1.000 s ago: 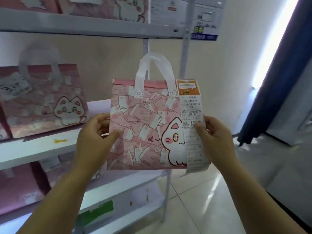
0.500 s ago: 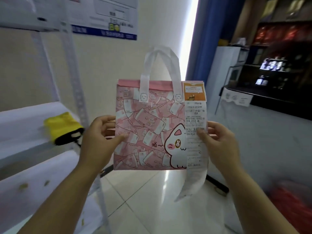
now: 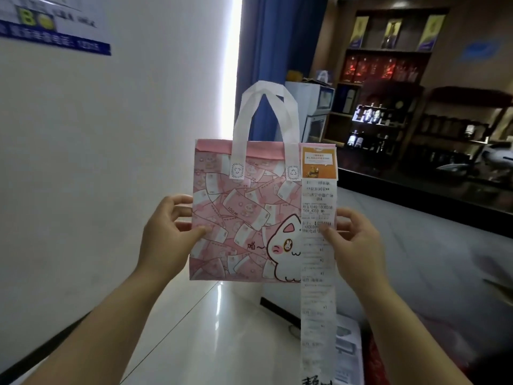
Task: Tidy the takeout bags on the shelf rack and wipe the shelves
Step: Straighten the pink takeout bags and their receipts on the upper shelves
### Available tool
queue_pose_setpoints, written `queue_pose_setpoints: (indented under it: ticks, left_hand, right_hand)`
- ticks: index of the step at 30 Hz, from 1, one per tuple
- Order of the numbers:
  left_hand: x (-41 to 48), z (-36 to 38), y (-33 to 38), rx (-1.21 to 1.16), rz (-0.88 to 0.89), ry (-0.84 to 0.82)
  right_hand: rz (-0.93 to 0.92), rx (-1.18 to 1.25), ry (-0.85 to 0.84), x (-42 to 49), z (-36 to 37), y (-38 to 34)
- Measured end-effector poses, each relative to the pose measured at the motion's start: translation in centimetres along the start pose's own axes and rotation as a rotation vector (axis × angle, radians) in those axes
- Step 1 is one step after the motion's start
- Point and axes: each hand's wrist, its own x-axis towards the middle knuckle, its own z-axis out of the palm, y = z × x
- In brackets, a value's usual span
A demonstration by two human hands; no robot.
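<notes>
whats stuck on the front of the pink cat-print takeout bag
A long white paper receipt with an orange sticker at its top hangs down the pink cat-print takeout bag, past its bottom edge. It covers the cartoon cat's right side. The bag's contents cannot be seen.

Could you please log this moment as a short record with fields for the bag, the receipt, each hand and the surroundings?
bag: pink cat-print bag, upright, held in the air, white handles standing up
receipt: long receipt fixed at the bag's upper right, hanging below its bottom edge
left hand: left hand pinches the bag's left edge
right hand: right hand holds the right edge, thumb on the receipt
surroundings: white wall, blue curtain, dark bottle shelves; rack not in view
</notes>
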Motion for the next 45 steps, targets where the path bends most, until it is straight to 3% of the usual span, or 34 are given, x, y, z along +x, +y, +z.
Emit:
queue_pose_setpoints:
  ticks: [21, 35, 45]
  left_hand:
    - [34.5, 27.3, -5.6, -0.046, 0.184, -0.342]
    - [50.9, 43.4, -8.3, 0.002, 0.22, -0.384]
    - [55.6, 49.7, -12.8, 0.006, 0.15, -0.378]
  right_hand:
    - [-0.075, -0.238, 0.415, 31.3, -0.1, 12.6]
    - [-0.078, -0.231, 0.49, 50.8, -1.9, 23.2]
    - [-0.039, -0.212, 0.43, 56.9, -1.3, 28.6]
